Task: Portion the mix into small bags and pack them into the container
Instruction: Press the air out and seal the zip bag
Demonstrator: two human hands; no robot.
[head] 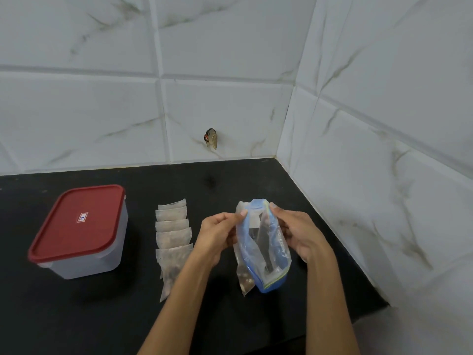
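A clear zip bag (pixel 266 249) with a blue zip edge hangs above the black counter, mouth tipped down. My right hand (pixel 299 234) grips its right side. My left hand (pixel 217 234) pinches the top of a small clear bag (pixel 245 278) that holds brown mix and hangs against the zip bag's left side. Several small filled bags (pixel 174 239) lie in an overlapping row to the left. At the far left stands a translucent container (pixel 102 254) with its red lid (pixel 76 224) shut.
The black counter (pixel 102 316) ends at white marble-patterned tiled walls (pixel 230 111) behind and on the right. A small brown object (pixel 211 139) sticks to the back wall just above the counter. The counter's front edge runs at the lower right.
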